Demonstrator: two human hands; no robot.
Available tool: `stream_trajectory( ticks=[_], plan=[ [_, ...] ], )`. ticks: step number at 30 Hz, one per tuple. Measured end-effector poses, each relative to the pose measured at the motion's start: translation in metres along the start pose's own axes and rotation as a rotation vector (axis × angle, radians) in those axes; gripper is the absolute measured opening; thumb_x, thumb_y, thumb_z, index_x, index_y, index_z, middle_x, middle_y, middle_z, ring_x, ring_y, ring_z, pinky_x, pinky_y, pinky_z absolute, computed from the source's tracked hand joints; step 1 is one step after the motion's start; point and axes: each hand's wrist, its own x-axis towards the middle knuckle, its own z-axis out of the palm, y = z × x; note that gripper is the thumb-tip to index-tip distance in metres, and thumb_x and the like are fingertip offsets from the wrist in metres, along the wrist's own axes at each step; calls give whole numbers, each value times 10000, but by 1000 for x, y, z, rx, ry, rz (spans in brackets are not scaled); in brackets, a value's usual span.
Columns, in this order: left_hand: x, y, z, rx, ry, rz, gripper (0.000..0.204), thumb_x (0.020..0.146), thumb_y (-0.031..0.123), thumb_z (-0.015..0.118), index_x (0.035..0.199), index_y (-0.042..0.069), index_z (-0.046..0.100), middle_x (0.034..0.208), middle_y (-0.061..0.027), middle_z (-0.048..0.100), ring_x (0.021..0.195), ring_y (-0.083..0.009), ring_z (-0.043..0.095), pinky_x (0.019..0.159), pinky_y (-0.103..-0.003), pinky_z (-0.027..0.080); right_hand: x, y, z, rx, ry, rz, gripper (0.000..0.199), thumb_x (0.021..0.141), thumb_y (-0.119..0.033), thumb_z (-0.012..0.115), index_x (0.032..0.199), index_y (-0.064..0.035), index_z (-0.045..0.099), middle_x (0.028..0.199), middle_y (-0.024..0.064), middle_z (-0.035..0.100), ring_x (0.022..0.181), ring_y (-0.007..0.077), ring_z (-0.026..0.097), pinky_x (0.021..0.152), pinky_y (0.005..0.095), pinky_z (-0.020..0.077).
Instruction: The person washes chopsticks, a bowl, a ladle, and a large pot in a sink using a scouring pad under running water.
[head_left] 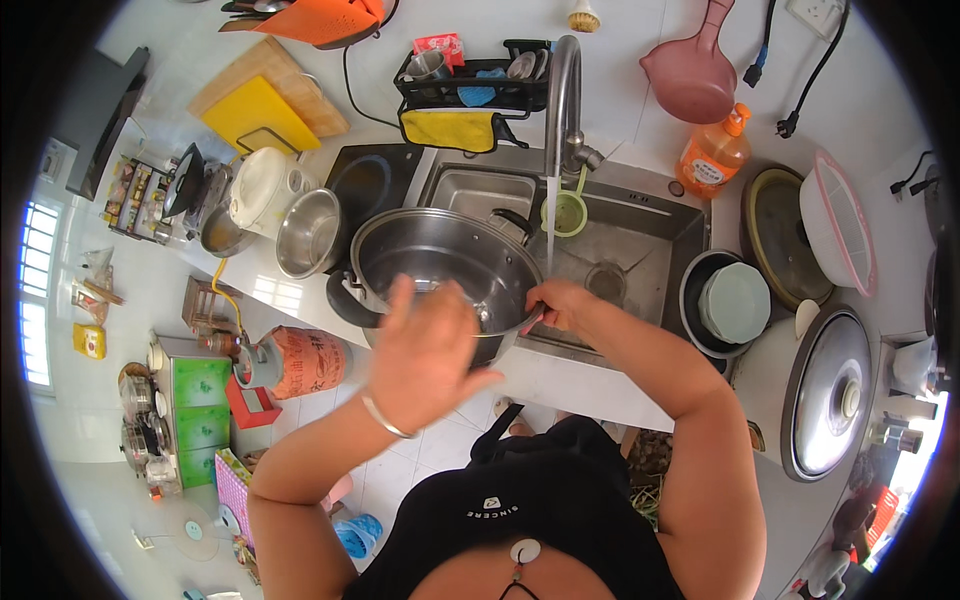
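A large stainless steel pot [440, 245] sits tilted at the sink's left front edge, with black handles. My right hand [562, 303] is closed on the pot's right rim, its fingertips partly hidden. Above the near side of the pot, my left hand [425, 350] is raised, blurred by motion, with fingers stretched and thumb out; nothing shows in it. Water runs from the faucet [565, 100] into the sink [650, 245], to the right of the pot. A small green strainer or ladle [566, 213] hangs or rests in the sink by the stream.
Left of the pot stand a steel bowl [309, 234], a white rice cooker [268, 190] and a black cooktop [372, 180]. Bowls [735, 303], a large lidded pot [830, 390] and an orange soap bottle [714, 155] are on the right. A black rack [470, 95] stands behind the sink.
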Motion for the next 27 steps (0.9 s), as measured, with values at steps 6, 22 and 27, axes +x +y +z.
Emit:
stream_trajectory(
  ticks=[6,22,27],
  plan=[
    [-15,-21,61,-201,-151,-85,391,718,397,714,646,58,532,598,-90,550,523,-271,545,499,-380,434,-30,-38,12,-264,-19,-57,207,807,-122,562,719,65,558,631,262,612,414,204,555,291,232,285],
    [11,-87,79,-514,-154,-724,422,813,288,690,604,-12,479,507,-83,383,483,-138,328,457,-325,319,66,19,-126,-61,340,-603,313,864,-139,559,1137,14,547,990,147,636,798,234,624,690,319,500],
    [25,-85,86,-648,-233,-918,418,844,268,647,604,-23,465,520,-125,374,493,-218,325,495,-369,332,65,-1,-85,-403,482,-773,322,858,-130,549,1146,12,570,1111,157,621,1013,295,594,847,389,470]
  ],
)
